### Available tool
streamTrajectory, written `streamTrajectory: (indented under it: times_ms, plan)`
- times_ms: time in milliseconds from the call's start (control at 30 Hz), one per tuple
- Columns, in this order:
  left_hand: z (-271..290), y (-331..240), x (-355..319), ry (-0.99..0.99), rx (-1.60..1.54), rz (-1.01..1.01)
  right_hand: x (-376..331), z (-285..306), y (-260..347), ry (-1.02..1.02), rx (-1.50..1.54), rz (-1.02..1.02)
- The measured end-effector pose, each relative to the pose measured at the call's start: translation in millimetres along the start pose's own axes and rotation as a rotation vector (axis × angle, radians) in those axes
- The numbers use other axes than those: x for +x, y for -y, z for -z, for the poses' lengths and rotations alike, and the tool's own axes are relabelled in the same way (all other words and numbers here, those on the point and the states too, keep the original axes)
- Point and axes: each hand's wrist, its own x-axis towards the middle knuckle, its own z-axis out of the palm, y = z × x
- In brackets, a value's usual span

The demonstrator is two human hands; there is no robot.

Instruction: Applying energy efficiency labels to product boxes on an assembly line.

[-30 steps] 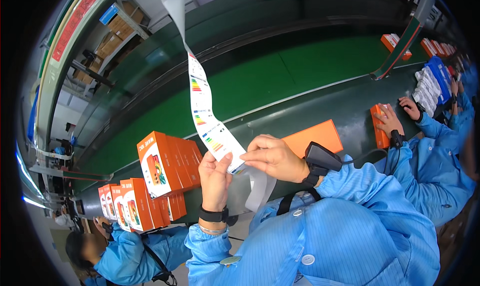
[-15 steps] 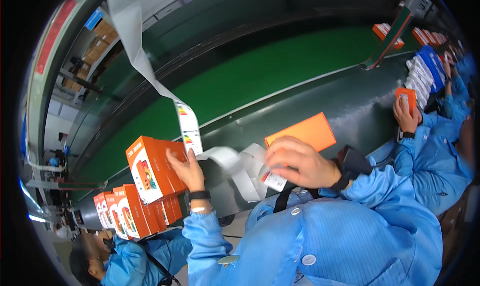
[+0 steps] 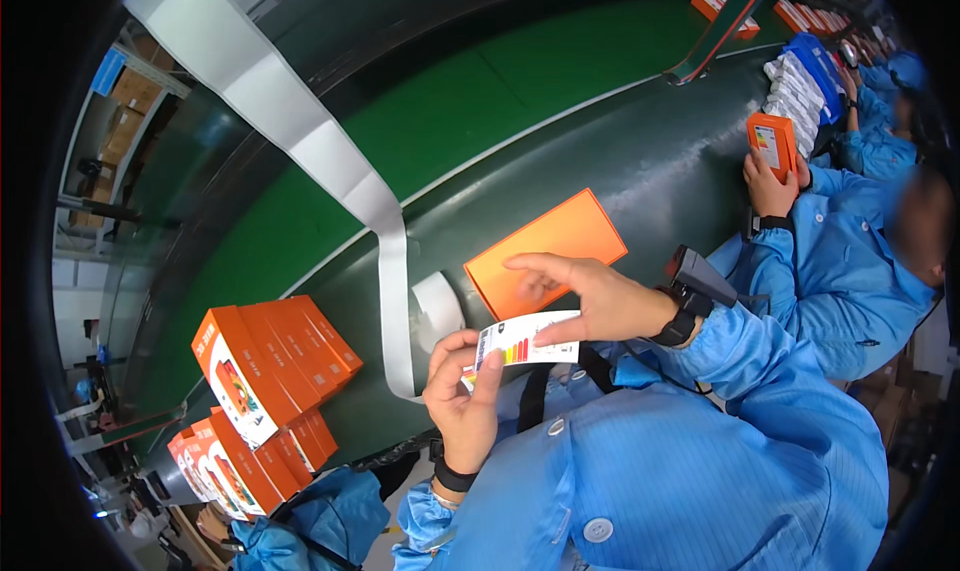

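My left hand point(image 3: 462, 401) pinches a white label point(image 3: 520, 351) with coloured bars between thumb and fingers, just in front of my chest. At the label's right end lies the thumb of my right hand point(image 3: 610, 306); its other fingers are apart, the index stretched out over a plain orange box point(image 3: 545, 256) lying flat on the bench. A long white label strip point(image 3: 330, 156) runs down from the upper left to beside my left hand. Behind that hand the strip shows a curled section point(image 3: 437, 306). Whether the label is still joined to the strip is hidden.
Stacked orange printed boxes point(image 3: 280, 361) stand at the left. A green conveyor belt point(image 3: 440, 131) runs beyond the dark bench point(image 3: 660, 191). At right a co-worker's hand point(image 3: 772, 186) holds an orange box near white packets point(image 3: 790, 96) and a blue bin. A handheld scanner point(image 3: 700, 271) sits near my right wrist.
My left hand has moved right from the stacked boxes and now holds the label. My right hand has come up beside it. The strip hangs further left with its blank side showing.
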Motion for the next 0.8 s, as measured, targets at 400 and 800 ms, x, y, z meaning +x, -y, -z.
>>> streamTrajectory:
  times_ms: [400, 800]
  plan:
    - [-18.1, 75.3, 3.6, -0.113, 0.027, 0.302, 9.4, 18.2, -65.2, -0.267, 0.036, -0.308]
    - [-27.5, 87.6, 12.0, -0.012, -0.235, 0.340, 31.0, 13.1, -65.3, -0.186, -0.150, -0.302]
